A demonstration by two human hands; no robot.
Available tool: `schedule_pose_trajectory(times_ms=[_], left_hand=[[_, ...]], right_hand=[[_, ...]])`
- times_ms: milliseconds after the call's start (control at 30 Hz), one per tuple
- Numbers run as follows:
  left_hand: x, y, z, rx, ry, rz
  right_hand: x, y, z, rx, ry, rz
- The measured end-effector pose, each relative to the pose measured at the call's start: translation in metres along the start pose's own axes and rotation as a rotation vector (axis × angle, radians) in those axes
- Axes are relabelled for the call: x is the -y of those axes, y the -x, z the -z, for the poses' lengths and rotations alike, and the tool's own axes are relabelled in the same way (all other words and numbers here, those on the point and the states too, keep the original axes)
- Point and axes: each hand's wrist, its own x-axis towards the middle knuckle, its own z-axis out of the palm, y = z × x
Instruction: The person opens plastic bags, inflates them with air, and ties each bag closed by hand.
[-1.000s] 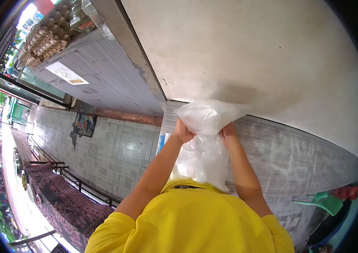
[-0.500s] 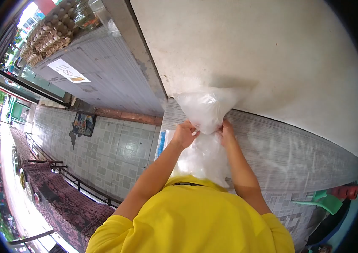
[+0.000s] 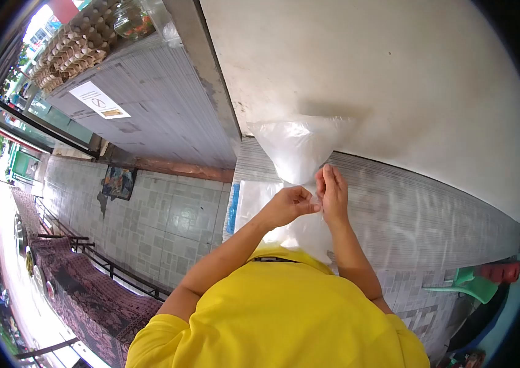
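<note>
**Two hands close in at the bag's narrow neck, over the grey bench!**

And here we are at the grey, streaked bench top point(image 3: 413, 221), the cream wall point(image 3: 382, 67) shutting off its far edge. At its left edge it's a drop to the pale tiled floor point(image 3: 174, 211); the widest room to move runs rightward along the bench, past the right hand. Beyond its near right side sits a green plastic chair point(image 3: 477, 287), well apart from the hands. Past its far left corner rises the grey, streaked counter front point(image 3: 140, 101).

Now the star: a translucent white plastic bag point(image 3: 299, 147), above the far part of the bench, flared wide towards the wall and narrowing towards the hands. Left hand point(image 3: 293, 205) reaches in at a slant, palm side turned inward, fingers curled, thumb and forefinger pinched on thin plastic. Right hand point(image 3: 333, 193) comes in beside it, nearly touching, wrist straight, fingers together and pointing at the wall; whether they clamp the plastic, I can't tell. On the bench's left end, flat clear plastic with a blue strip point(image 3: 233, 208) lies along the edge, and crumpled translucent plastic point(image 3: 306, 236) bunches between the forearms, against the yellow shirt point(image 3: 278, 313).
</note>
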Motion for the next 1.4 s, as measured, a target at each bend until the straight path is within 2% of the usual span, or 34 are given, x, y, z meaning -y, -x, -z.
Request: schedule_pose_trajectory(times_ms=[167, 267, 467, 567, 667, 800, 900, 1000, 1200, 1400], left_hand=[[-0.012, 0.014, 0.011, -0.144, 0.037, -0.195], [-0.026, 0.024, 0.023, -0.157, 0.011, -0.31], [-0.033, 0.038, 0.042, -0.175, 0.019, -0.38], [-0.039, 0.047, 0.045, -0.233, 0.02, -0.367], [-0.039, 0.05, 0.044, -0.27, 0.106, -0.34], [-0.033, 0.045, 0.044, -0.302, 0.128, -0.39], [-0.035, 0.043, 0.044, -0.293, 0.038, -0.448], [-0.041, 0.045, 0.046, -0.368, -0.282, -0.322], [-0.062, 0.038, 0.037, -0.458, -0.387, -0.643], [-0.064, 0.029, 0.028, -0.485, -0.261, -0.56]], right_hand=[[0.036, 0.009, -0.003, 0.189, -0.168, 0.005], [0.05, 0.017, -0.012, 0.249, 0.017, 0.076], [0.052, 0.018, -0.006, 0.53, 0.047, -0.183], [0.06, 0.017, -0.007, 0.395, -0.046, -0.16], [0.064, 0.015, -0.009, 0.426, 0.019, -0.065], [0.077, 0.016, -0.02, 0.455, 0.003, -0.062], [0.071, 0.008, -0.021, 0.416, -0.01, -0.021], [0.065, 0.002, -0.02, 0.369, 0.002, 0.01], [0.065, 0.003, -0.025, 0.395, 0.025, 0.002], [0.062, 0.006, -0.026, 0.35, -0.005, 0.009]])
